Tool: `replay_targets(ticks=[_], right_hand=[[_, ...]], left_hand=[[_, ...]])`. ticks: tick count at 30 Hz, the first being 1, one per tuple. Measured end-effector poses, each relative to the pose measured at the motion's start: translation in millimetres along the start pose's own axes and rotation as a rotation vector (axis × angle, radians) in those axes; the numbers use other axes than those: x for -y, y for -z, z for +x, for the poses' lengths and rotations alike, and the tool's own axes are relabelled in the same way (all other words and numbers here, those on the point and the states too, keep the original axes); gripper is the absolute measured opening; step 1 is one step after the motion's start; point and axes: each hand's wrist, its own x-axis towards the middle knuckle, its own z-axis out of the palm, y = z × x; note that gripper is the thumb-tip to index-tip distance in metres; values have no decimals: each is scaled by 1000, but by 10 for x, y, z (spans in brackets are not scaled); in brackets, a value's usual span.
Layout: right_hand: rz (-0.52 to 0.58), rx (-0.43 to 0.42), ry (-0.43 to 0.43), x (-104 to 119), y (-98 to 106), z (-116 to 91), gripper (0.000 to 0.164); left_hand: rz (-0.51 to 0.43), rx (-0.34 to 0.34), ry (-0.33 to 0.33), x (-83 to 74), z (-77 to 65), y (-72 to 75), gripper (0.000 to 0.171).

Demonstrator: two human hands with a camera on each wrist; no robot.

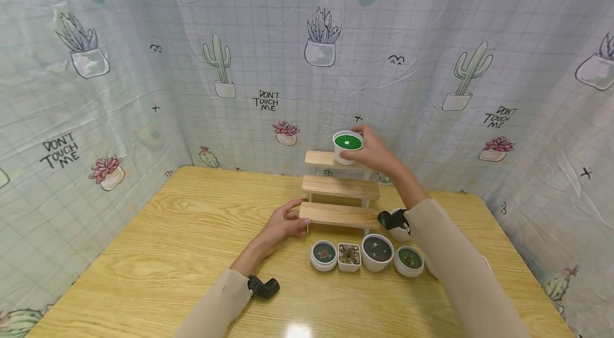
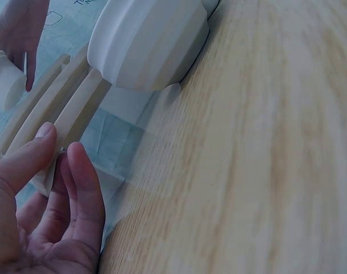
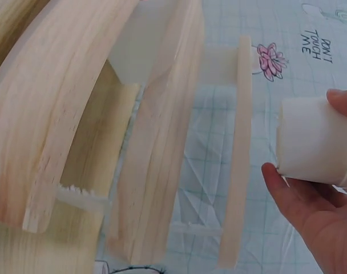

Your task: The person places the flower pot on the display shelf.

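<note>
My right hand (image 1: 373, 153) holds a white round pot (image 1: 344, 153) with a bright green top, thumb on one side and fingers on the other. In the right wrist view a gap shows between the base of the pot (image 3: 316, 140) and the top board (image 3: 241, 154) of a three-step wooden stand (image 1: 340, 186). My left hand (image 1: 287, 223) grips the left end of the stand's lowest board (image 1: 338, 214). Seen from the left wrist, the thumb of the left hand (image 2: 48, 217) lies over that board end, with the fingers curled below it.
In front of the stand are a round pot (image 1: 323, 256), a square pot of pebbles (image 1: 349, 258), a larger dark-topped pot (image 1: 377, 254) and a green-topped pot (image 1: 409, 262). More white pots are partly hidden by the right sleeve (image 1: 451, 252). A plant-print curtain (image 1: 259, 61) hangs behind the wooden table (image 1: 192, 231).
</note>
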Motion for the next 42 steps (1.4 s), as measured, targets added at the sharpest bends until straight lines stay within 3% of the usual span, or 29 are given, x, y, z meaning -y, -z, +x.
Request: replay_targets(ticks=[20, 42], right_hand=[[123, 3, -56, 131, -355, 194, 88], [144, 20, -29, 93, -463, 266, 84]], left_hand=[[6, 5, -8, 25, -37, 29, 78], [9, 5, 3, 9, 9, 27, 76]])
